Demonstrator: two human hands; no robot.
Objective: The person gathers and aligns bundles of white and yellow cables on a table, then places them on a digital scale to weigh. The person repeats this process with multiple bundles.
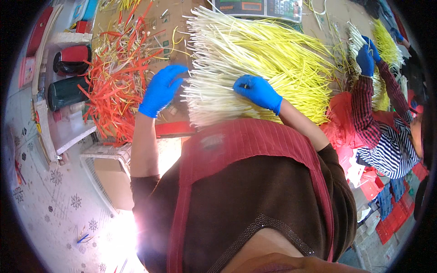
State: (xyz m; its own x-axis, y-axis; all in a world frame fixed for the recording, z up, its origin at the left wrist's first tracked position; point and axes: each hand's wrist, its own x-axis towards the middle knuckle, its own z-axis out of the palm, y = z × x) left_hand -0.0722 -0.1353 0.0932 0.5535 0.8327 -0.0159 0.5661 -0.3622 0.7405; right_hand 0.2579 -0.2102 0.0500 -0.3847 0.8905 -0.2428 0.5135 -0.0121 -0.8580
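A broad heap of yellow chives lies before me, its white stalk ends to the left and yellow leaves to the right. My left hand, in a blue glove, is just left of the white ends, with thumb and fingers apart and nothing held. Over the near part of the heap, my right hand, gloved too, has its fingers curled towards the thumb. A small pale spot shows in the gap between them; whether stalks are gripped I cannot tell.
Red strips and yellow scraps are piled at the left of the cardboard-covered table. A digital scale stands at the back. On the right, a co-worker's gloved hands hold a chive bundle. A white crate sits below left.
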